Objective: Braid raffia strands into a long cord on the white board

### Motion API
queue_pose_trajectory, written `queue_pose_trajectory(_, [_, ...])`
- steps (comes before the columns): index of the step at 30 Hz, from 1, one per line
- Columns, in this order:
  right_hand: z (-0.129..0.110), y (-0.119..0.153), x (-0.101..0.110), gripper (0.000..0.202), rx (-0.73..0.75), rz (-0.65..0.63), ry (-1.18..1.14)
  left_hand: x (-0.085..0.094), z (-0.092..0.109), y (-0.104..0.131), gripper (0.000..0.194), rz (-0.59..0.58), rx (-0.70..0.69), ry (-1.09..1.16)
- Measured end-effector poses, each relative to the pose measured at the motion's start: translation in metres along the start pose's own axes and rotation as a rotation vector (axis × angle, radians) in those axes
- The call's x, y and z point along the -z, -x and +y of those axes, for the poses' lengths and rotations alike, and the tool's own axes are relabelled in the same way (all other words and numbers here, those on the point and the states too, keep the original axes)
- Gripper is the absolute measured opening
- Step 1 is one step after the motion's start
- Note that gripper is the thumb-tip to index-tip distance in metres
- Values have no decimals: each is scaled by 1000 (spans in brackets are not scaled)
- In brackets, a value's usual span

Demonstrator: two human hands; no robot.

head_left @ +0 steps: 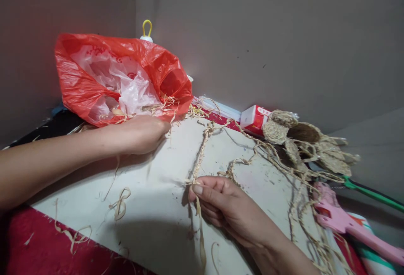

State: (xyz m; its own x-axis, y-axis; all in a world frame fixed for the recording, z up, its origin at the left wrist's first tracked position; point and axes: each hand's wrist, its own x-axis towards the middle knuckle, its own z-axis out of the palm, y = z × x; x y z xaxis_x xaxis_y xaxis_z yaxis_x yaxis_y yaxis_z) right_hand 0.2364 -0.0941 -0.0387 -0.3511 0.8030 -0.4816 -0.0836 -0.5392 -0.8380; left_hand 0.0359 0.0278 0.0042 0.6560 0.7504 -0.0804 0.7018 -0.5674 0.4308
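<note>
Step in hand: judged from the layout, a braid [201,151] of straw-coloured plant fibre was being worked toward its lower end. The braid lay on the white counter [145,224], between the two hands, with its upper end pointing away from the worker and appearing to join a long fibre cord [241,128] that ran off to the right.

Right hand [222,201]: the thumb and forefinger pinched the lower end of the braid, with the remaining fingers curled beneath. A loose strand [201,224] trailed from this grip toward the near side.

Left hand [142,136]: positioned just in front of the red bag [74,79], back of the hand upward and fingers curled inward. The fingertips were hidden; whether they gripped a fibre could not be told. Loose fibre strips [168,104] lay at the bag's mouth, next to this hand.

Next move: as a judgement, it called for a fresh strip to be separated singly from the loose ones and laid in at the pinched end. The right hand's grip had to be kept firm meanwhile, since slackening could have let the plait loosen. A looped strip [120,207] lay on the counter as possible additional stock.
</note>
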Motion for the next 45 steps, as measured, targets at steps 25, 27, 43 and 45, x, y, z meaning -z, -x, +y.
queue_pose_trajectory(25, [1,0,0,33,32,-50,43,-63,36,17,24,-393,52,968])
queue_pose_trajectory(27, [1,1,1,33,36,-47,50,-62,34,15,25,-449,71,1029])
queue_pose_trajectory(43, [-2,4,5,39,25,-23,174,-73,30,17,26,-436,-16,1152])
queue_pose_trajectory(45, [-6,6,8,39,16,-36,242,-73,30,17,26,-418,-13,1149])
